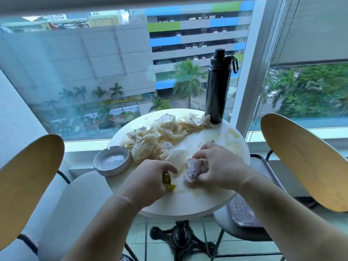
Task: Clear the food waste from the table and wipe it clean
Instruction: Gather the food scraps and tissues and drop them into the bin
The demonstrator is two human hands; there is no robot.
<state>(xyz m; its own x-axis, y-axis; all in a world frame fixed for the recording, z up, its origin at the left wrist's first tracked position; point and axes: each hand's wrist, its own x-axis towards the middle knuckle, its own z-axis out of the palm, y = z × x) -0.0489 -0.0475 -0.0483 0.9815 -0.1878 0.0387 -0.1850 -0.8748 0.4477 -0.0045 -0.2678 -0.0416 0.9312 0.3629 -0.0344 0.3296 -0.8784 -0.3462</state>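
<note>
A small round white table (188, 206) carries a heap of crumpled, greasy wrappers and tissue (165, 134) across its far half. My left hand (148, 181) grips a small green food scrap (168, 182) at the table's near left. My right hand (220, 168) grips a crumpled purplish-white wad of tissue (194, 169) and presses it on the tabletop. Smears and yellowish stains (233, 136) mark the surface at the right.
A white ashtray-like dish (112, 161) sits at the table's left edge. A tall black bottle (217, 87) stands at the far right edge by the window. Two wooden-backed chairs flank the table; the right one (305, 161) holds a grey tray (243, 210) on its seat.
</note>
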